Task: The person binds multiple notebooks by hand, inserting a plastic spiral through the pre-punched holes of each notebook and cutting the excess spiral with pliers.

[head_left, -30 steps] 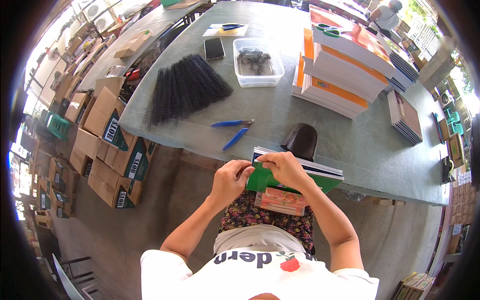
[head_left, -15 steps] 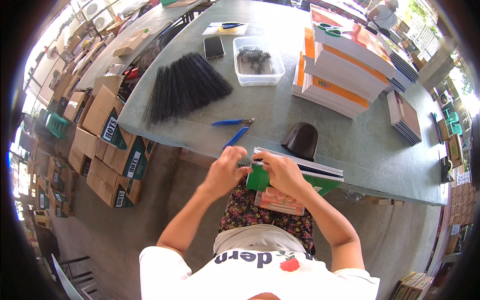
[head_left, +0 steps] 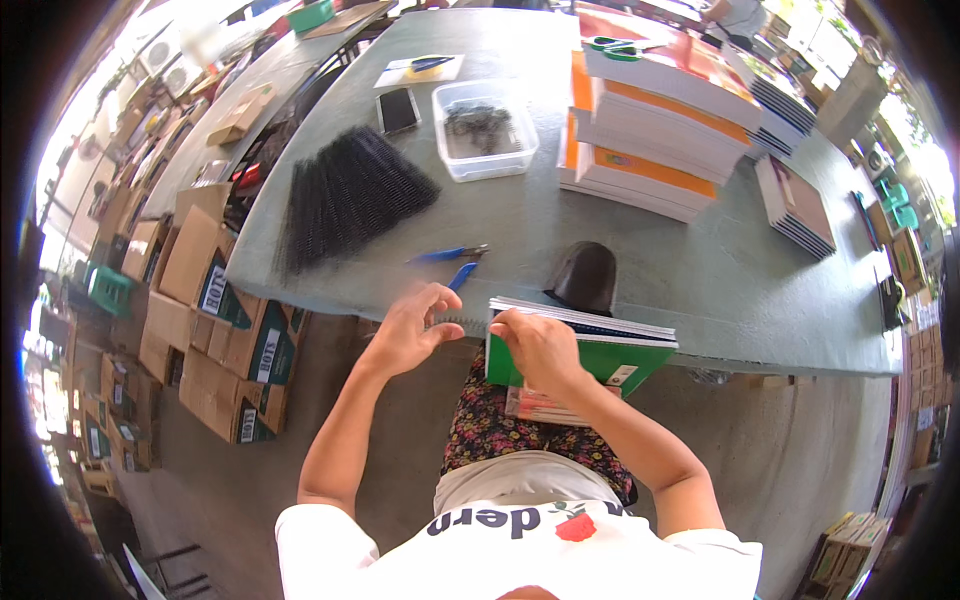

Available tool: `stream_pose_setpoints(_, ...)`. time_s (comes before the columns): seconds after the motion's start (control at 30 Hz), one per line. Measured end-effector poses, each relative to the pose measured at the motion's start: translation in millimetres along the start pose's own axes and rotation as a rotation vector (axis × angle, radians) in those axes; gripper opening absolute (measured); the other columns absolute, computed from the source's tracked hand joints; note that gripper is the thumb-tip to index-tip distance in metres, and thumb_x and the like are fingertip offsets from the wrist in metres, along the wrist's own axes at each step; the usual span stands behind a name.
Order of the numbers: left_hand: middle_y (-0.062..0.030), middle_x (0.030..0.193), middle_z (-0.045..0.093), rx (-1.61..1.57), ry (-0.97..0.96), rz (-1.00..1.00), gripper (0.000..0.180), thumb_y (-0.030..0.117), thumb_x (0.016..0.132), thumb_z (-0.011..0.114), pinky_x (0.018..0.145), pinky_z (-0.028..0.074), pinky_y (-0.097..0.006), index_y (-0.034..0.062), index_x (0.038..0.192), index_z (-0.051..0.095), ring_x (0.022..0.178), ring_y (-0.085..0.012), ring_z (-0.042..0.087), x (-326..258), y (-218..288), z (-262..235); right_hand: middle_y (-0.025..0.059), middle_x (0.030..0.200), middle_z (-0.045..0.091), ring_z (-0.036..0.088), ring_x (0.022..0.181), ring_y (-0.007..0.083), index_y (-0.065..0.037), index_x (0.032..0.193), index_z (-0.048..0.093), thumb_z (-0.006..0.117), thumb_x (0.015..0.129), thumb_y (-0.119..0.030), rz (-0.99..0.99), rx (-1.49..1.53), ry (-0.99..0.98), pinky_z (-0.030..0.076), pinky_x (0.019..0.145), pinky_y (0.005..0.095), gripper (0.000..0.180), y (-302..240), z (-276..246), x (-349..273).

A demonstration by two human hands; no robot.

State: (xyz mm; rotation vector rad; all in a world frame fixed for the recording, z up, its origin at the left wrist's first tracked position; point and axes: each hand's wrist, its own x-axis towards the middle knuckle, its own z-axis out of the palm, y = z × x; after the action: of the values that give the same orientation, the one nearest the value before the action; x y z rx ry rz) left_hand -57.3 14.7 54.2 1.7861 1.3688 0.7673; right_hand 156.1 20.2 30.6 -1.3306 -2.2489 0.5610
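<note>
At the near edge of the table (head_left: 740, 300) is a green book (head_left: 605, 352), pinched in the bent fingers of the right hand (head_left: 540, 352), forearm angled inward. Farther left along that table edge, the left hand (head_left: 408, 330) hangs with thumb and curled fingers apart.

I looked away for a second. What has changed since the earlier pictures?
The left hand has moved left, away from the green notebook and nearer the blue-handled pliers; whether it holds anything thin is too unclear to tell. The right hand stays at the notebook's upper left part. The pliers, black coils, clear tub and book stack stay put; only the view shifted slightly.
</note>
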Motion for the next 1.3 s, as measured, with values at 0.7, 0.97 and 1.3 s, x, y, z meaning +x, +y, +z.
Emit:
stream_pose_setpoints(0.7, -0.0157, 0.119, 0.052, -0.093, 0.652, 0.363, 0.037, 0.016, 0.089, 0.055, 0.095, 0.040, -0.036, -0.0005, 0.121, 0.051, 0.109, -0.0274, 0.051, 18.4, 101.6, -17.1, 0.0118, 0.079, 0.062, 0.063, 0.080, 0.0291, -0.004, 0.087, 0.057, 0.063, 0.071, -0.009, -0.260, 0.174, -0.055, 0.050, 0.064, 0.0371, 0.018, 17.3, 18.4, -0.7)
stream_pose_setpoints(0.97, -0.0183, 0.119, 0.053, 0.494, 0.309, 0.298, 0.030, 0.010, 0.091, 0.052, 0.096, 0.039, -0.039, -0.0018, 0.119, 0.052, 0.112, -0.0297, 0.051, -38.0, 20.4, 51.5, 0.0143, 0.075, 0.065, 0.065, 0.072, 0.0287, -0.004, 0.069, 0.062, 0.068, 0.064, -0.011, -0.152, -0.064, 0.102, 0.050, 0.058, 0.0372, 0.010, 23.3, -12.8, -7.4)
stream_pose_setpoints(1.3, -0.0156, 0.096, 0.062, 0.521, 0.275, 0.420, 0.023, 0.001, 0.076, 0.063, 0.083, 0.046, -0.038, -0.0028, 0.099, 0.062, 0.093, -0.0302, 0.059, -23.8, 13.9, 57.4, 0.0078, 0.070, 0.063, 0.063, 0.066, 0.0256, -0.007, 0.079, 0.063, 0.062, 0.073, -0.016, -0.011, -0.062, 0.085, 0.047, 0.058, 0.0371, 0.011, 56.1, -35.9, -39.2)
